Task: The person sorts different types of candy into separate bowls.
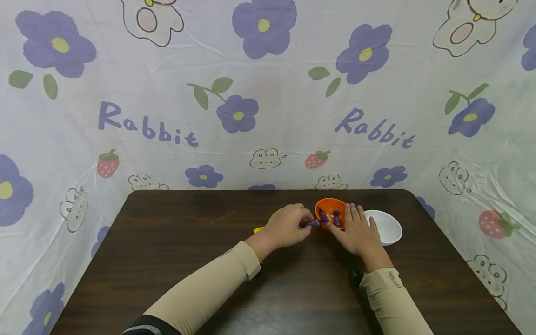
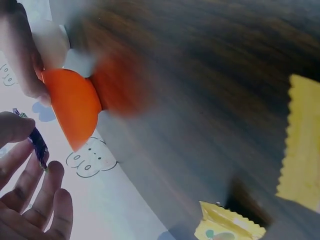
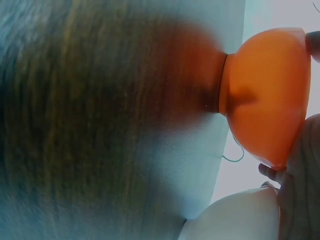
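Note:
My left hand (image 1: 289, 225) pinches a purple-wrapped candy (image 2: 38, 142) between thumb and fingers, at the left rim of an orange bowl (image 1: 330, 204). Inside that bowl lie more purple-wrapped candies (image 1: 337, 218). With fingers stretched along the bowl's right side and thumb at the near rim, my right hand (image 1: 358, 235) touches the orange bowl. Just right of it stands a white bowl (image 1: 387, 228), partly covered by that hand.
Two yellow wrapped packets (image 2: 305, 142) lie on the dark wooden table (image 1: 188, 242), mostly hidden behind my left wrist in the head view. A printed cloth (image 1: 268, 83) hangs behind the table's far edge.

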A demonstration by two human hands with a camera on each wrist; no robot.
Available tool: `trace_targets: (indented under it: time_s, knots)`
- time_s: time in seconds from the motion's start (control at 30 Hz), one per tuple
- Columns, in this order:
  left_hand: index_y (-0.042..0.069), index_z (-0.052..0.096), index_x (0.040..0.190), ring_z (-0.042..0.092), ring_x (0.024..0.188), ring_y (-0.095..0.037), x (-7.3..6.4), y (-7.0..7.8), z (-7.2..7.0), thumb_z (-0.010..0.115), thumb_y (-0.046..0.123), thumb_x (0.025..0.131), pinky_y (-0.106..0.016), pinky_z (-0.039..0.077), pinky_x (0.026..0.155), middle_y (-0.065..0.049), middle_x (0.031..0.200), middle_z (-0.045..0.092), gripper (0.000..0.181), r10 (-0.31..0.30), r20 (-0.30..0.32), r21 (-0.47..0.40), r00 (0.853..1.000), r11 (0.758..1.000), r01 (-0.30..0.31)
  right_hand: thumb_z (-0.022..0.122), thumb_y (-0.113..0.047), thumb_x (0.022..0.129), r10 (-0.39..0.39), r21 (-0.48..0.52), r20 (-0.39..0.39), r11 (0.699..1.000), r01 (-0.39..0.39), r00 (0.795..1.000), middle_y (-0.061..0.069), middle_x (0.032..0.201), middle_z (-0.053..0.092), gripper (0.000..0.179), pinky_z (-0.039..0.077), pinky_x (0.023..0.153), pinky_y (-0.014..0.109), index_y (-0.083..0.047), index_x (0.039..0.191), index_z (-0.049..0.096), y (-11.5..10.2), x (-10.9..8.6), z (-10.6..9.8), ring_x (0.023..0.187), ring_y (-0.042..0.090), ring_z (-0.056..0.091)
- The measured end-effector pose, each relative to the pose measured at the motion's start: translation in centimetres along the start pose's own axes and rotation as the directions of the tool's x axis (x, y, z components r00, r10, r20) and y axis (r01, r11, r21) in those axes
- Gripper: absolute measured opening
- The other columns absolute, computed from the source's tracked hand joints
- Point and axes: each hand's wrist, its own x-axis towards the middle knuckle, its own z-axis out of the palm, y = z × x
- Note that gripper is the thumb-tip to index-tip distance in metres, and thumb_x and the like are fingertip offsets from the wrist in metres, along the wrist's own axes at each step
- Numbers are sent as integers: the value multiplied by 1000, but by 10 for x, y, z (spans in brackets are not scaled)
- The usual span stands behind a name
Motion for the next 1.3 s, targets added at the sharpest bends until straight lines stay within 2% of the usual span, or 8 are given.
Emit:
trace_targets:
  time_s: [0.17, 0.33, 0.67, 0.87, 1.1, 1.3]
  knots:
    - [13, 79, 113, 58, 82, -10, 8, -1, 1, 74, 23, 99, -20, 54, 76, -2, 103, 71, 19, -14, 4, -20, 1000, 1000, 14, 30, -78, 102, -3, -2, -7, 1000, 3, 1000, 32, 173, 12, 109, 7, 127, 71, 8, 166, 12, 1, 1, 1, 162, 50, 12]
    - [14, 79, 115, 58, 83, -10, 15, 0, 3, 74, 24, 98, -21, 54, 76, 0, 102, 69, 20, -40, -1, -5, 999, 999, 40, 31, -77, 102, -6, 0, -2, 1000, 6, 1000, 32, 173, 11, 108, 8, 127, 71, 8, 166, 12, 1, 0, 1, 162, 50, 12]
    - [13, 78, 120, 63, 94, -12, 31, 2, 5, 73, 25, 100, -26, 58, 89, -1, 109, 71, 24, -84, 11, 16, 996, 996, 84, 31, -75, 103, -2, 21, 7, 1000, 1, 1000, 32, 173, 10, 107, 6, 127, 70, 8, 166, 10, -2, 0, 1, 162, 50, 11]
    - [13, 77, 119, 63, 94, -11, 39, 1, 9, 72, 24, 100, -27, 59, 87, 0, 108, 70, 23, -97, 5, 33, 995, 995, 97, 30, -76, 103, -4, 1, 8, 1000, 4, 1000, 33, 173, 11, 107, 7, 128, 70, 9, 166, 12, -3, 0, 0, 162, 50, 12]
    - [12, 77, 121, 64, 97, -12, 46, 4, 11, 72, 23, 100, -28, 58, 92, -2, 112, 71, 24, -112, 13, -4, 994, 994, 112, 29, -77, 103, -7, -1, 8, 1000, 7, 1000, 32, 173, 12, 108, 6, 128, 70, 9, 166, 13, -4, 0, -1, 162, 50, 11]
    - [11, 77, 122, 64, 98, -13, 51, 6, 14, 71, 25, 101, -29, 58, 93, -3, 114, 71, 26, -103, 23, 32, 994, 994, 103, 28, -78, 102, 1, 3, 11, 1000, -1, 1000, 32, 173, 13, 108, 5, 128, 71, 9, 166, 15, -3, -1, -3, 162, 50, 8]
